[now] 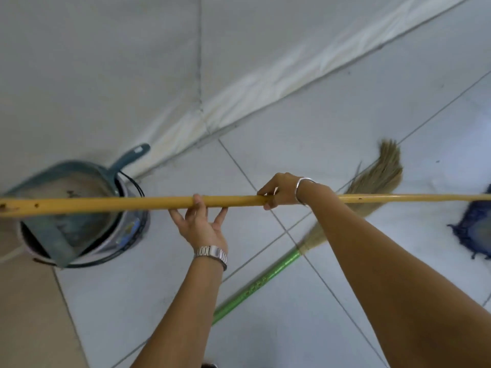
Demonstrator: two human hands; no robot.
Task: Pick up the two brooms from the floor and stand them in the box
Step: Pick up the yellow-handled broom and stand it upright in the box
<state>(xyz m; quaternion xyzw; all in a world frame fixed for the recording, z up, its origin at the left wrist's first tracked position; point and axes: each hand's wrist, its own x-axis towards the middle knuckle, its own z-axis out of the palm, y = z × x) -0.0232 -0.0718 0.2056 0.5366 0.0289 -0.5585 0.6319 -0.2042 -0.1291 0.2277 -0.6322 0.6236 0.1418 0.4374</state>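
A long yellow pole (106, 204) runs level across the view at waist height, and its blue stringy head (475, 229) rests on the floor at the far right. My right hand (281, 191) is closed around the pole from above. Just to its left, my left hand (202, 227) cups the pole from below, thumb over it and fingers loose. A second broom lies slanted on the tiles beneath my arms, with a green handle (255, 285) and straw bristles (377, 179) pointing up and right.
A round bucket (132, 235) stands on the floor at the left, under the pole's left end, with a grey-blue dustpan (66, 197) in it. A white sheet-covered wall (239, 88) meets the tiled floor behind.
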